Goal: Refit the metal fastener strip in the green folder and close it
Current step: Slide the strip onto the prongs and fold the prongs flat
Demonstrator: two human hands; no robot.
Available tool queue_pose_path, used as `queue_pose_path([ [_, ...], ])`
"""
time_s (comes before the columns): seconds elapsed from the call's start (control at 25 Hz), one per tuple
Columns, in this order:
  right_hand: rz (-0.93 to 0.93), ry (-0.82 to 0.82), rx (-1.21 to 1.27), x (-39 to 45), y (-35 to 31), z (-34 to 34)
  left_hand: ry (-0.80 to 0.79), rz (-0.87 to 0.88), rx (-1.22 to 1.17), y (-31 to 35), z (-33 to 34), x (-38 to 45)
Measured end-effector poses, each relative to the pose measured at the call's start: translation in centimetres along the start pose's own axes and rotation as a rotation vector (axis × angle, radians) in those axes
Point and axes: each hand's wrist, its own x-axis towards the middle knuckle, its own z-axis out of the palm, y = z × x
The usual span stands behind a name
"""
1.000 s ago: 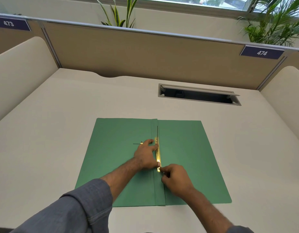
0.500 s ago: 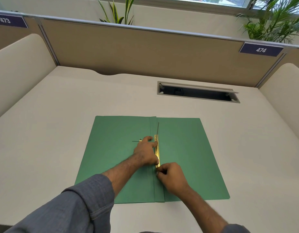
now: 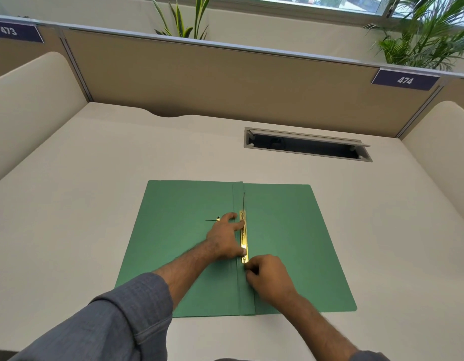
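The green folder [image 3: 290, 243] lies open and flat on the desk. A gold metal fastener strip [image 3: 244, 238] runs along its centre fold. My left hand [image 3: 224, 239] lies on the left flap, with its fingertips and thumb pressing the strip's left edge. My right hand [image 3: 268, 278] is curled at the strip's near end, its fingertips pinched there and hiding what they hold. A thin dark prong [image 3: 243, 200] stands up beyond the strip's far end. A small metal piece [image 3: 218, 218] with another thin prong lies by my left fingers.
An open cable slot [image 3: 306, 147] is set into the desk [image 3: 69, 204] behind the folder to the right. Tan partition panels [image 3: 225, 82] close the back, and cream dividers stand on both sides. Plants stand behind the partition.
Both hands stay at the strip. My right hand has slid slightly towards me, to just below the strip's near end. The view has shifted a little.
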Motion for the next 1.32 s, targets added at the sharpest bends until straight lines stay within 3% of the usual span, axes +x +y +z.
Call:
queue_pose_path([
  [0.4,-0.054,-0.137,0.043,2.1,1.1,-2.0,-0.011,0.112,0.194,-0.9,0.5,0.2],
  [0.6,-0.061,0.155,-0.02,5.8,0.4,-4.4,0.025,0.126,0.19,-0.5,-0.1,0.8],
  [0.72,-0.09,0.218,-0.004,8.2,-0.4,-5.6,0.024,0.13,0.213,-0.4,-0.1,0.8],
  [0.92,-0.091,0.155,0.136,11.7,-1.6,-6.0,0.03,0.151,0.203,-0.8,-0.1,0.9],
  [1.32,-0.089,0.056,0.095,15.1,-1.4,-6.3,0.034,0.138,0.109,-1.1,0.1,0.7],
])
